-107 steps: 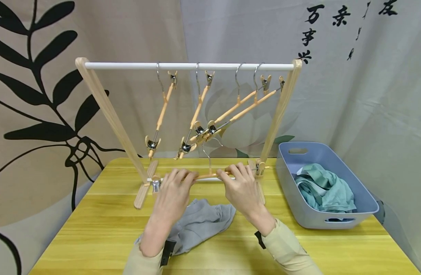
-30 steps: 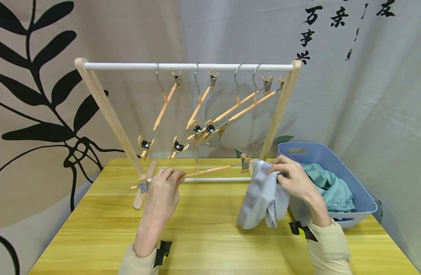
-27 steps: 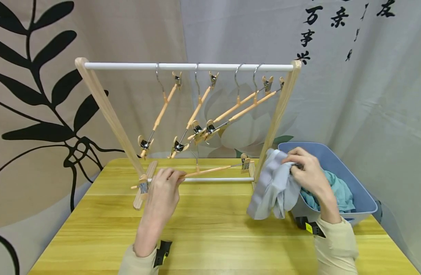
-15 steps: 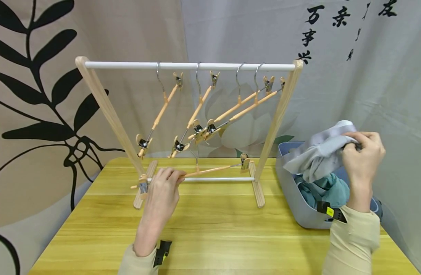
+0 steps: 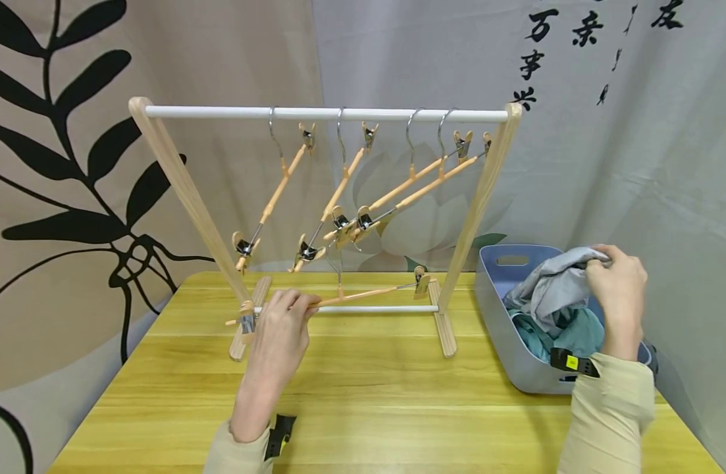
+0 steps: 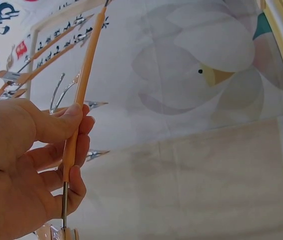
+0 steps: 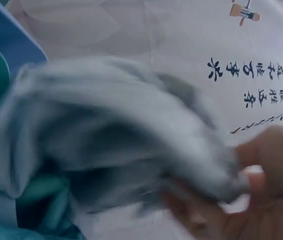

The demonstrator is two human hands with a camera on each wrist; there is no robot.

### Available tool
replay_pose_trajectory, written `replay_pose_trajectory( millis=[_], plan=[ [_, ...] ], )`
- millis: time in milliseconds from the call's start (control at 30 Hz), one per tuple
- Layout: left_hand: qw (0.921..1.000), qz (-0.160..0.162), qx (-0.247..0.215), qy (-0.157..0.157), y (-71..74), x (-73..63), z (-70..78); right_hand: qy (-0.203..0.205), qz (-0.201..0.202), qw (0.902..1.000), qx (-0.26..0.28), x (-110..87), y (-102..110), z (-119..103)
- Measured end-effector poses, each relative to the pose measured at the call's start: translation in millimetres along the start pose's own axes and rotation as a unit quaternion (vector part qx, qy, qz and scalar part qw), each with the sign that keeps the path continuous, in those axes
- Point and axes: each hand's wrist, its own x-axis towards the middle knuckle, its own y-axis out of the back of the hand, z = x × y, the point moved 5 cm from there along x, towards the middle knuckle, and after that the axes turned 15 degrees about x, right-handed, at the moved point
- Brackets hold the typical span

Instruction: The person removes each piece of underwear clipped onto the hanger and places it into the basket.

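Note:
My left hand grips the wooden bar of a clip hanger low in front of the rack. In the left wrist view, thumb and fingers wrap that hanger's bar, with a metal clip near the bottom edge. Over the blue-grey basket at the right, my right hand pinches one end of a crumpled grey garment. The rest of it droops onto the teal clothes inside. The right wrist view shows the grey cloth blurred, its edge between my fingers.
A wooden rack with a white top rail stands on the yellow wood table. Several clip hangers hang from the rail. The rack's lower white bar runs behind the held hanger. A printed curtain backs the table.
The grey garment, first lying on the table, was picked up by my right hand, carried right and lowered into the basket. My left hand shifted slightly left with the hanger, then stayed still.

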Motion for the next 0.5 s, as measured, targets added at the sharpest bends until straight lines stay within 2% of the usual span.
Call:
replay_pose_trajectory(
  millis=[67, 133, 200, 267, 433, 500],
  plan=[
    [1.0, 0.0, -0.001, 0.001, -0.1, 0.0, -0.1, -0.024, -0.084, 0.9952, -0.045, -2.1, -6.1, 6.9],
    [1.0, 0.002, -0.002, 0.001, -0.3, 0.1, -0.2, -0.046, -0.153, 0.9843, -0.075, -6.1, -10.8, 12.5],
    [1.0, 0.004, -0.004, 0.001, -0.1, 0.3, -0.2, -0.059, -0.184, 0.9765, -0.096, -9.7, -12.8, 15.1],
    [1.0, 0.004, -0.004, 0.002, -0.1, 0.3, -0.4, -0.069, -0.18, 0.9754, -0.108, -12.1, -13.8, 14.5],
    [1.0, 0.001, -0.002, 0.004, -0.9, -0.1, -0.9, -0.072, -0.128, 0.9805, -0.13, -12.6, -17.9, 6.6],
    [1.0, 0.001, -0.001, 0.004, -1.3, -0.2, -1.1, -0.074, -0.124, 0.9807, -0.132, -12.5, -21.7, 3.6]
  ],
)
